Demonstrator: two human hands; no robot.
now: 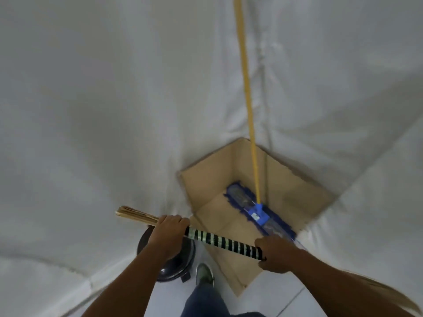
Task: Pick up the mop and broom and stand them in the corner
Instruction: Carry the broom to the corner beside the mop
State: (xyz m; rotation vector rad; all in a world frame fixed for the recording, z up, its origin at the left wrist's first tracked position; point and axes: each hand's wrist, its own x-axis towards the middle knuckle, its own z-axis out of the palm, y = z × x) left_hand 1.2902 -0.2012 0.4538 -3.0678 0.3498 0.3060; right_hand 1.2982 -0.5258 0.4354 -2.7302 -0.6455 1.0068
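The mop stands in the corner where two white sheet-covered walls meet. Its blue head rests flat on the bare strip of tan floor there, lying slantwise across that strip, and its yellow pole rises along the seam between the walls and leaves the top of the view.

The broom is off the floor, held nearly level in front of the corner and just short of the mop head. Its handle is wrapped in black and silver stripes; a short bundle of pale straw ends sticks out past the left hand.

The left hand is clenched over the handle where the striped wrap begins, knuckles up. The right hand is clenched around the other end of the striped wrap, close to the near tip of the mop head. A blurred tan sweep trails past the right forearm toward the lower right edge.

Below the left hand a dark round bin stands on the white tiled floor against the left wall. Beside it show a shoe and a blue trouser leg.
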